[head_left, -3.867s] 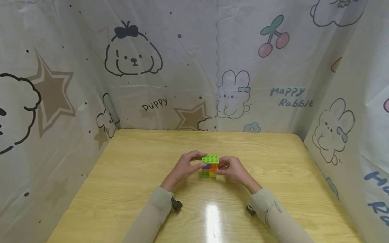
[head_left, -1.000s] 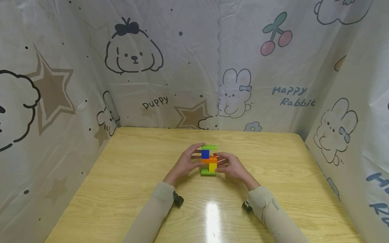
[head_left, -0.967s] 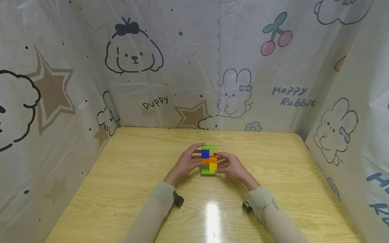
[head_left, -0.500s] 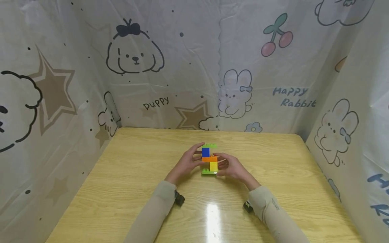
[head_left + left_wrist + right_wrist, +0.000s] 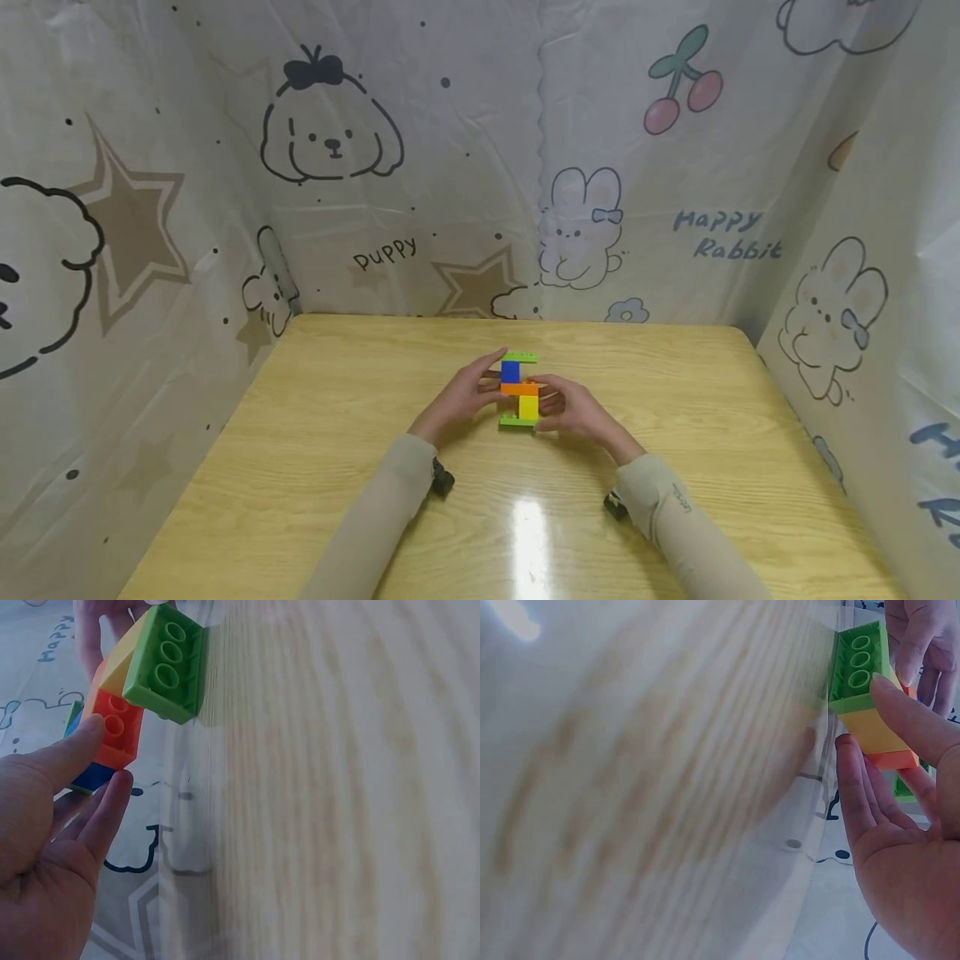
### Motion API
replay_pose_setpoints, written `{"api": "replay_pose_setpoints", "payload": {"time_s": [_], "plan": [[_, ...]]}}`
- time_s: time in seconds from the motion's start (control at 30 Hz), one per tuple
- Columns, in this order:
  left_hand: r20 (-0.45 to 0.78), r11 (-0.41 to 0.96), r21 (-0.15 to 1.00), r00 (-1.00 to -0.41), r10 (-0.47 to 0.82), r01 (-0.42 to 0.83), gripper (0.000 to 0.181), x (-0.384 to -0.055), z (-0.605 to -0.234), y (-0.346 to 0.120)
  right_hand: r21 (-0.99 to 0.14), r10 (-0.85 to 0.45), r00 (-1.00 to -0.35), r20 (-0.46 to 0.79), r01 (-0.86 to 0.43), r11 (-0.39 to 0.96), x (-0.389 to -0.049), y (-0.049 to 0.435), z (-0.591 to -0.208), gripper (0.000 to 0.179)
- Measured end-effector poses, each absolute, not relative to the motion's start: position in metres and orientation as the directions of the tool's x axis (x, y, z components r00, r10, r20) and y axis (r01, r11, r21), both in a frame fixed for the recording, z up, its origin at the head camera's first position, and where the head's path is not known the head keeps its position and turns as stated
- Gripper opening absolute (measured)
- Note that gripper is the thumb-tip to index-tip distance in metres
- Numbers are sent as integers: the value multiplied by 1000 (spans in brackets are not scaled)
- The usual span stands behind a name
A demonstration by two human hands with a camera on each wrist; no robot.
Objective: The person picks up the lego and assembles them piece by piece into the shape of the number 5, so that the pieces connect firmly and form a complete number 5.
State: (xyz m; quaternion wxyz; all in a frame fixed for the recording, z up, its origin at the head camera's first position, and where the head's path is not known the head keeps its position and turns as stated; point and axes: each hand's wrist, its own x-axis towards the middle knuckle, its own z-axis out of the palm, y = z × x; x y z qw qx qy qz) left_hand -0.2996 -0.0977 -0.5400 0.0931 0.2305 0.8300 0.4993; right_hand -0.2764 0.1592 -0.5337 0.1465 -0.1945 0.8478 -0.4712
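A stack of toy building bricks is held between both hands over the middle of the table. Its green top brick (image 5: 521, 357) overhangs a blue brick (image 5: 510, 372) on the left. Below come an orange brick (image 5: 519, 389), a yellow brick (image 5: 528, 407) on the right and a green bottom brick (image 5: 517, 422), forming an S shape. My left hand (image 5: 467, 395) grips the left side, thumb on the orange brick. My right hand (image 5: 581, 410) holds the lower right, thumb across the yellow brick (image 5: 874, 731). Hollow undersides of the green bottom brick (image 5: 166, 664) show in both wrist views.
The light wooden table (image 5: 337, 500) spreads below the hands. Around it hangs a pale cloth (image 5: 465, 125) printed with cartoon animals on three sides. Small black devices (image 5: 442, 479) sit at both cuffs.
Since the oldest frame, the brick stack has tipped so that its front side faces the head camera instead of its studded top. Lately both hands have shifted it only slightly up the view.
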Motion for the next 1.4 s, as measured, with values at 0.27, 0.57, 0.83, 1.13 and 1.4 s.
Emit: {"api": "replay_pose_setpoints", "payload": {"time_s": [0.27, 0.57, 0.83, 1.13, 1.4], "plan": [[49, 436, 851, -870, 490, 293, 78, -304, -536, -100, -857, -456, -887, -77, -174, 484, -276, 158, -532, 78], [26, 453, 845, -868, 495, 283, 77, -308, -534, -102, -851, -472, -879, -65, -198, 487, -277, 157, -529, 79], [12, 449, 848, -858, 514, 281, 76, -310, -535, -104, -865, -503, -860, -81, -189, 464, -278, 159, -528, 79], [5, 476, 823, -842, 540, 310, 75, -311, -537, -104, -855, -533, -841, -87, -211, 473, -281, 164, -532, 78], [-36, 511, 805, -835, 549, 302, 77, -314, -538, -104, -841, -533, -838, -118, -202, 502, -281, 166, -531, 77]]}}
